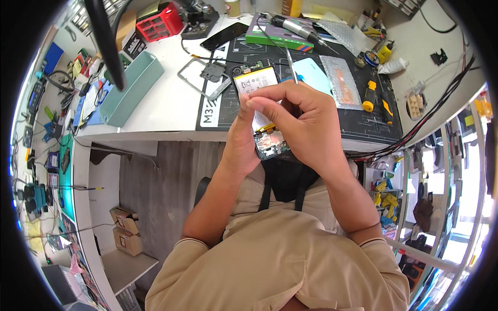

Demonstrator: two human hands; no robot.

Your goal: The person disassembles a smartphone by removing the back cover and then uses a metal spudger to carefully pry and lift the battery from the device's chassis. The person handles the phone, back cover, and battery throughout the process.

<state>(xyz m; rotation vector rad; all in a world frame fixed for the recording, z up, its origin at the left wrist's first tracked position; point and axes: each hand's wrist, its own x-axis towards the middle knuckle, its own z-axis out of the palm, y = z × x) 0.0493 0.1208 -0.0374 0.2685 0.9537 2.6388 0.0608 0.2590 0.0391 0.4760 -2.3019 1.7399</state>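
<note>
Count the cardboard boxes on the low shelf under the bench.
2. Both sit on the low shelf at lower left: one cardboard box behind, the other cardboard box just in front of it, touching. More may be hidden beneath the bench.

Electronics repair workshop — black work mat [332, 122], screwdrivers [369, 96] (yellow-handled), red parts drawers [160, 23].
</note>
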